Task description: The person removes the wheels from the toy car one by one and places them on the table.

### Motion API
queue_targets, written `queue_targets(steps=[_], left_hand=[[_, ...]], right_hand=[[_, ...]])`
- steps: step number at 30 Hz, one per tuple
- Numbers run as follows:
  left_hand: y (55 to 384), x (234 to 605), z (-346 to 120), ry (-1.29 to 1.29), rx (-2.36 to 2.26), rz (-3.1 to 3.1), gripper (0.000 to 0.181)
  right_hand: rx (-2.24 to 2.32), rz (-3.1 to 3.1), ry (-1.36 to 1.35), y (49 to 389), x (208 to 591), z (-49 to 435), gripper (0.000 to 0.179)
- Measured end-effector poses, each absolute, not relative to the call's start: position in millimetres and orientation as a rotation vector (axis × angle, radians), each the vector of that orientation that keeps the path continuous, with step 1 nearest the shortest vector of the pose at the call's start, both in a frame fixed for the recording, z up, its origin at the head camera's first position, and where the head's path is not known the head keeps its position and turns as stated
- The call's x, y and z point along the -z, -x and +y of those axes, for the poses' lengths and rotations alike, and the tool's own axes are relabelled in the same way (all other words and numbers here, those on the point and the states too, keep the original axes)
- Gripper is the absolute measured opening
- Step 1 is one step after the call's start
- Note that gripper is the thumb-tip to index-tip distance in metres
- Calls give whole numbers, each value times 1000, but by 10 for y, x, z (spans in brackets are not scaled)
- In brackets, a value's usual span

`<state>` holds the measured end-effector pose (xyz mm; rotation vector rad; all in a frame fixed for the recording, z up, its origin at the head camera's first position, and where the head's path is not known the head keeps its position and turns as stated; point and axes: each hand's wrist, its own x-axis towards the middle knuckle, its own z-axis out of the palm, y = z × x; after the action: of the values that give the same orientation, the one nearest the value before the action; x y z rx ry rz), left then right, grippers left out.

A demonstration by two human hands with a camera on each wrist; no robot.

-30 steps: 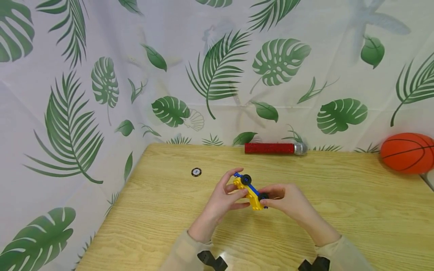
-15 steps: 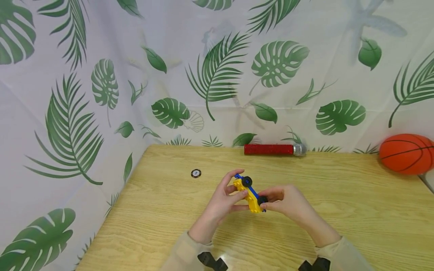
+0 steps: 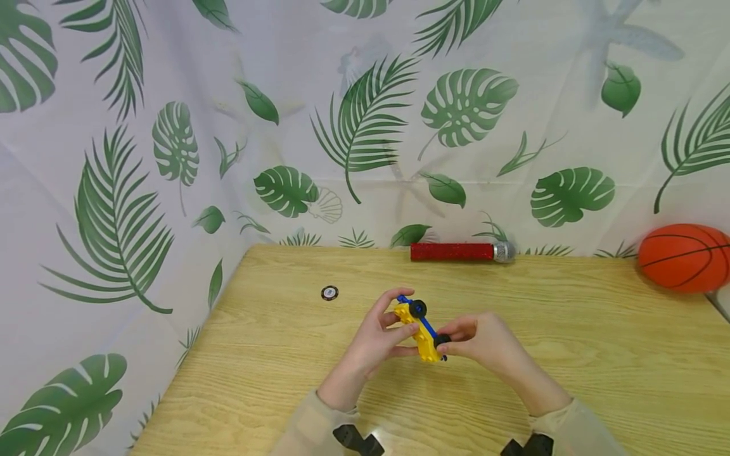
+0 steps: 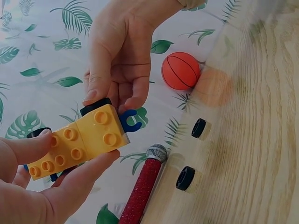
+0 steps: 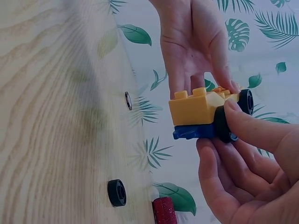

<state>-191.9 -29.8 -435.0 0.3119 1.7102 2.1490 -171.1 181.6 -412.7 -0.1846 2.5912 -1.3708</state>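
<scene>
A toy car of building bricks, with a studded yellow body, a blue base and black wheels, is held tilted above the wooden table. My left hand grips the yellow body between thumb and fingers. At the car's other end my right hand pinches a black wheel with thumb and fingertips. A blue hook sticks out at that end in the left wrist view. Two loose black wheels stand on the table there; in the head view I cannot see them.
A red glittery microphone lies along the back edge by the leaf-print cloth. An orange basketball sits at the far right. Left of my hands lies a poker chip on the wooden table.
The car tilts slightly more steeply, its near end a little lower. Both hands keep their grip and barely move.
</scene>
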Motion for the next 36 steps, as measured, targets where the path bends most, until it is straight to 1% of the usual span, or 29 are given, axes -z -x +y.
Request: queue_targets(steps=[13, 20, 36], left_hand=[[1925, 4370, -257, -295, -2179, 1737, 51], [1927, 4374, -252, -272, -2183, 1786, 51], [1899, 4344, -223, -206, -2201, 1831, 51]], right_hand=[[1446, 2561, 67, 1686, 4157, 1787, 31], [1477, 2573, -53, 1679, 4209, 1752, 30], [1500, 2596, -127, 1675, 4240, 1733, 37]])
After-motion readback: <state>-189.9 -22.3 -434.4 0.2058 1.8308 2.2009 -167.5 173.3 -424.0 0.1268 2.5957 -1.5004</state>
